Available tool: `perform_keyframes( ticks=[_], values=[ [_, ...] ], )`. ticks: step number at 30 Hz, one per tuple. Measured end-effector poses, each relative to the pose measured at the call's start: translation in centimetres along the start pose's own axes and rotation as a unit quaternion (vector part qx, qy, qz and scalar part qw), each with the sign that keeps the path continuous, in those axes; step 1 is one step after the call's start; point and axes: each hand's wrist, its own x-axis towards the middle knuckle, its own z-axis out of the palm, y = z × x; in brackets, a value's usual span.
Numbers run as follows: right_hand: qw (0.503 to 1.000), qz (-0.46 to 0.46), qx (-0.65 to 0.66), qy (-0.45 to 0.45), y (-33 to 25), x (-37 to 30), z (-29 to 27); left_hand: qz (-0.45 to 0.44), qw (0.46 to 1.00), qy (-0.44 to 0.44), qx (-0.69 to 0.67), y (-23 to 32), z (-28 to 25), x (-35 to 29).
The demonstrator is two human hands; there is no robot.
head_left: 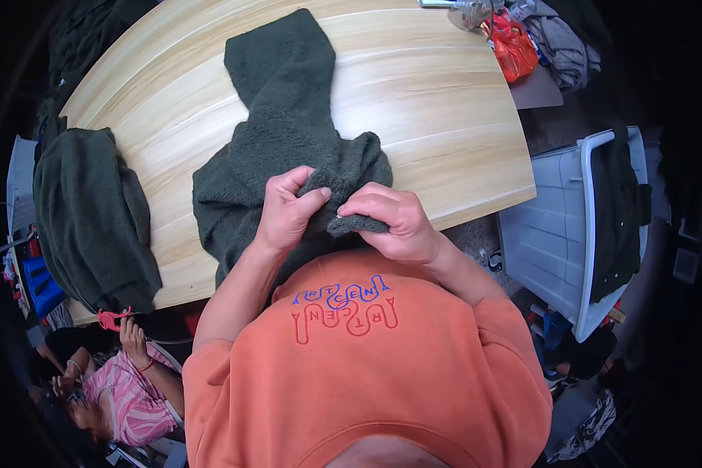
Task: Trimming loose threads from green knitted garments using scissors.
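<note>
Both my left grip [287, 210] and right grip [402, 223] are pinching a green garment [281, 140], folds hiding some fingertips, a second garment [93, 210] lying left.

Mid-frame, the left hand [288, 207] and right hand [398, 222] pinch a dark green knitted garment [285, 140] on a pale wood-grain tabletop [421, 93]; a bunched dark green garment [93, 210] lies left, a white plastic tub [542, 242] right.

Looks rough, matt and woolly in the dark green garment [281, 125], likewise in the green bundle [92, 214]. Shows smooth, faintly glossy wood grain on the table [437, 101], hard plastic on the white bin [546, 249], thin glossy plastic on the red bag [513, 48] and matt cloth on the orange shirt [382, 374].
</note>
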Motion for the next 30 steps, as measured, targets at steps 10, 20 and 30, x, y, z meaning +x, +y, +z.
perform_keyframes(
  ticks=[10,20,30],
  values=[
    [0.954,-0.143,-0.248,0.090,0.8,0.5,1.1,0.040,0.998,-0.048,0.009,-1.2,0.3,-0.2],
    [0.956,-0.110,-0.268,0.053,1.5,1.0,0.8,-0.009,0.988,0.002,-0.152,-1.8,0.7,-0.7],
    [0.994,0.097,-0.038,-0.025,2.2,2.3,1.0,0.253,0.914,0.122,0.292,-1.6,0.6,-1.8]
  ],
)
